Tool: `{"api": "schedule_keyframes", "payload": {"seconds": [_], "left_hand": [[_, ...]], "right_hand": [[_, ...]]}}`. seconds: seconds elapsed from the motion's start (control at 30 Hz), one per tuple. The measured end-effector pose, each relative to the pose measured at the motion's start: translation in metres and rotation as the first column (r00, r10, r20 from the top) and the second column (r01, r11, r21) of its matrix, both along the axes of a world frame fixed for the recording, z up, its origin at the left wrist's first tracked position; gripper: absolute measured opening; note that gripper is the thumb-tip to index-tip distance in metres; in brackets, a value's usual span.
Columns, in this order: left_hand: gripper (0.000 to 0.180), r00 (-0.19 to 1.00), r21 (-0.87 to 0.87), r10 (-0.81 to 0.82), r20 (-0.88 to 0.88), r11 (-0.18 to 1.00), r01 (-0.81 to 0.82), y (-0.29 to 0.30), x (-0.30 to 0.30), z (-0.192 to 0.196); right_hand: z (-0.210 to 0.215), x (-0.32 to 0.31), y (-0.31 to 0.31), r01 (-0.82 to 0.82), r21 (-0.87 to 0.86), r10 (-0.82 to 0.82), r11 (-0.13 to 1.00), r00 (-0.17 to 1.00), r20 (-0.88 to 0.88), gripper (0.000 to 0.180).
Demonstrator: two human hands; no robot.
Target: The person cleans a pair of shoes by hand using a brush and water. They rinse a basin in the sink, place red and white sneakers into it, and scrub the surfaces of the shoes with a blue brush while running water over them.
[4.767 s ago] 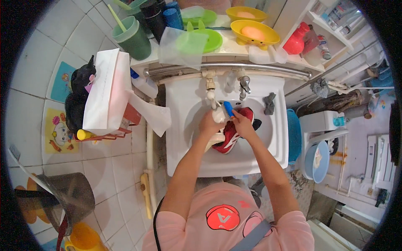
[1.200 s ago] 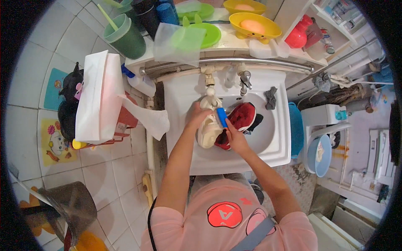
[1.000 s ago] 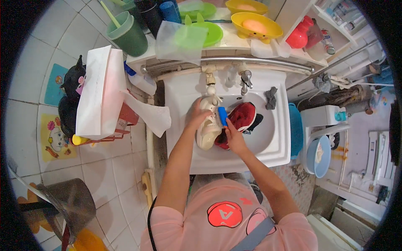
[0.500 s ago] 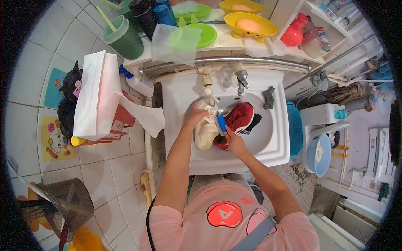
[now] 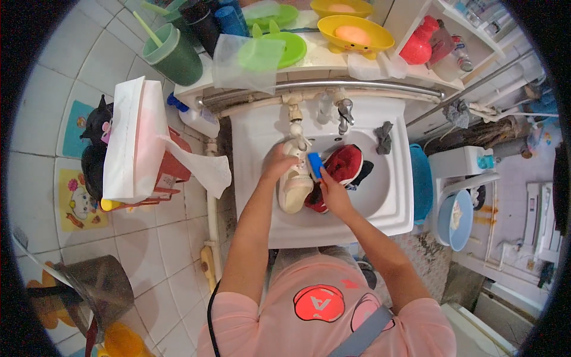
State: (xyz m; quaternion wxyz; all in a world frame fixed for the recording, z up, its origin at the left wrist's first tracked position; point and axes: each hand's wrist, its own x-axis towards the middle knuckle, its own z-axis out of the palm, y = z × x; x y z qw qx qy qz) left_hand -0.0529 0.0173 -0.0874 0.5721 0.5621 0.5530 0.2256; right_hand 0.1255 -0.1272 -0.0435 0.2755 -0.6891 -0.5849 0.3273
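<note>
A cream-white shoe [image 5: 295, 193] is held over the left part of the white sink [image 5: 256, 223], toe toward me. My left hand [image 5: 278, 163] is closed around its heel end. In my right hand [image 5: 333, 193] is a blue-backed brush [image 5: 315, 163], its head beside the shoe's right side; whether the bristles touch the shoe I cannot tell. Under and beyond my right hand, a red shoe [image 5: 345, 162] with a white sole edge lies in the basin. Something dark [image 5: 363, 174] sits partly hidden behind it.
Above the basin are a metal tap [image 5: 344, 114] and a whitish valve [image 5: 295, 113]. A grey rag [image 5: 383, 138] lies on the sink's right rim. Yellow [image 5: 380, 40] and green [image 5: 291, 50] soap dishes stand on the shelf. Blue basins [image 5: 455, 221] are at right, a tissue pack [image 5: 134, 140] at left.
The brush has shifted slightly away from me and turned a little, along with my right hand. My left hand keeps its hold on the cream-white shoe, which has barely moved.
</note>
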Motion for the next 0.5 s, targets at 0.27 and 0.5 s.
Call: {"api": "schedule_keyframes", "payload": {"seconds": [0.27, 0.5], "left_hand": [[0.087, 0.985, -0.091, -0.100, -0.139, 0.992, 0.088, -0.009, 0.031, 0.046], [0.092, 0.949, -0.006, -0.204, -0.239, 0.978, 0.209, -0.007, 0.020, 0.038]], "right_hand": [[-0.005, 0.017, 0.014, 0.109, 0.117, -0.097, 0.987, 0.989, -0.110, 0.039], [0.022, 0.010, 0.038, 0.050, 0.177, -0.006, 0.983, 0.970, -0.242, 0.038]]}}
